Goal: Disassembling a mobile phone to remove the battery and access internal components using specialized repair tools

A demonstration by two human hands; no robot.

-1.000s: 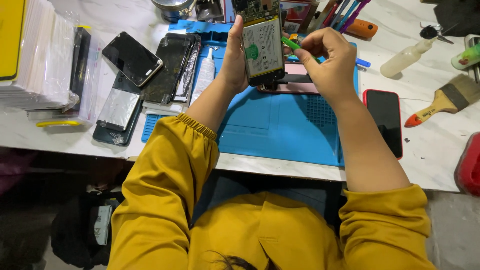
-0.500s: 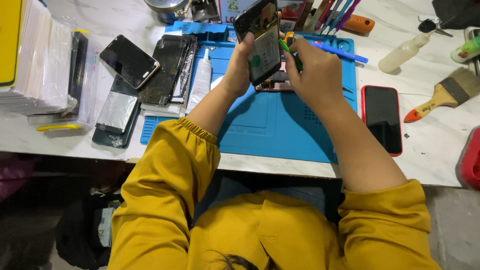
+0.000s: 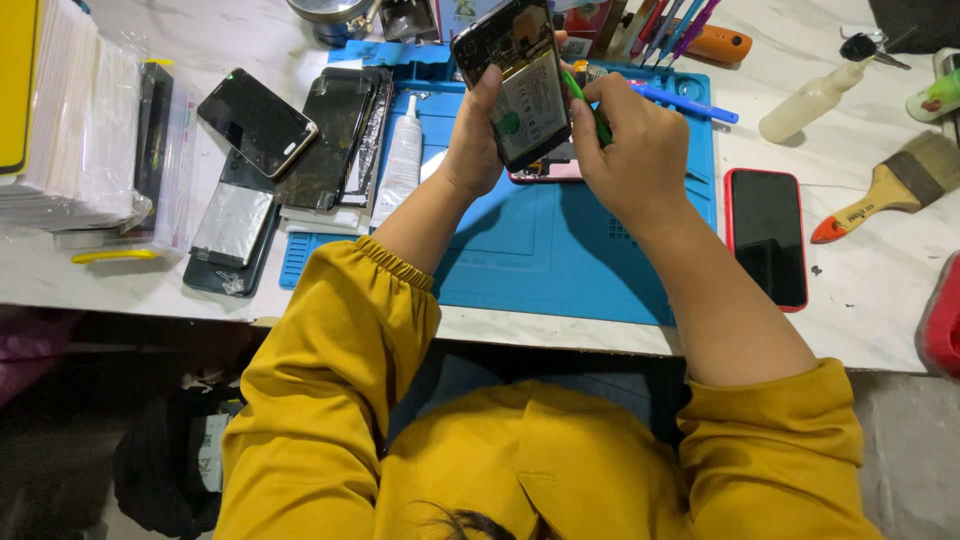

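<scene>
My left hand (image 3: pixel 478 135) holds an opened phone (image 3: pixel 515 85) upright above the blue work mat (image 3: pixel 560 250), its back removed so the battery and circuit board show. My right hand (image 3: pixel 630 150) grips a green tool (image 3: pixel 585 105) whose tip rests against the phone's right edge. Both arms wear yellow sleeves. A pink-edged phone part (image 3: pixel 548 172) lies on the mat just under the held phone, mostly hidden by it.
A red-cased phone (image 3: pixel 765 238) lies right of the mat, with a paintbrush (image 3: pixel 885 195) and a plastic bottle (image 3: pixel 815 98) beyond. Left are several dark phones and screens (image 3: pixel 255 120), a white glue tube (image 3: pixel 402 160) and a stack of packaged sheets (image 3: pixel 70 130). Tools stand at the back.
The phone has been tilted and raised slightly, and my right hand has brought the green tool against its right edge. The view has shifted a little.
</scene>
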